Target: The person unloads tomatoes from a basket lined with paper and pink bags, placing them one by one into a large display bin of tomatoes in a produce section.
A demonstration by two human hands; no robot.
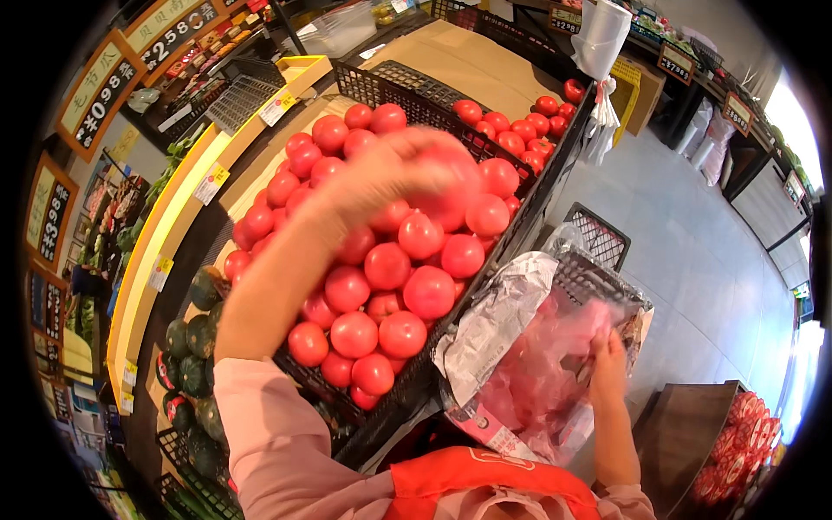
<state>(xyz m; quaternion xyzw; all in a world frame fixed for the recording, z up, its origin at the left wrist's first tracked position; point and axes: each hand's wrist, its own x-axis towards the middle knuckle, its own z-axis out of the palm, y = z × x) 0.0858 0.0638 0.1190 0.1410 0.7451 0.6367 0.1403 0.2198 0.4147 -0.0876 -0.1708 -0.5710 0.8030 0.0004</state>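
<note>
Ripe red tomatoes (387, 265) are heaped in a black plastic crate (390, 88) on the stand before me. Motion blurs my left hand (400, 172), which reaches over the far right part of the heap. A blurred red tomato (448, 185) sits in its curled fingers. On the right, a lower crate (578, 276) is lined with printed paper (504, 325) and holds crumpled translucent pink plastic (530, 383). My right hand (608, 367) grips a raised part of that plastic at the crate's right side. The contents beneath the plastic are mostly hidden.
Smaller tomatoes (520, 133) lie beyond the crate. A plastic bag roll (601, 39) stands at the far corner. Dark green squashes (195, 374) lie left, beside a yellow shelf edge (175, 214). A brown display box (679, 435) stands on the grey floor (702, 260) at right.
</note>
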